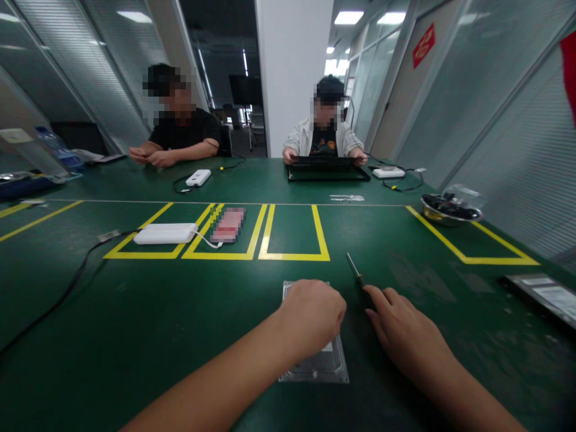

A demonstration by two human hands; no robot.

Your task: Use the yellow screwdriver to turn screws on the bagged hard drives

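A silver hard drive [317, 367] lies flat on the green table in front of me. Over its middle and upper part is my left hand [312, 312], fingers curled in and knuckles up; whatever they grip, if anything, is hidden, and so is much of the drive. To the right, my right hand [402, 321] has its fingers closed round the dark handle of a screwdriver [354, 267]. The metal shaft points away from me and to the left, beside the drive and apart from it.
Yellow tape [294, 257] marks rectangles on the table [216, 312]. A white power bank [165, 233] is cabled to a blurred pink phone [228, 225]. At right are another drive-like unit [546, 294] and a metal bowl [451, 213] of dark parts. Two people sit opposite, one holding a black frame [328, 174].
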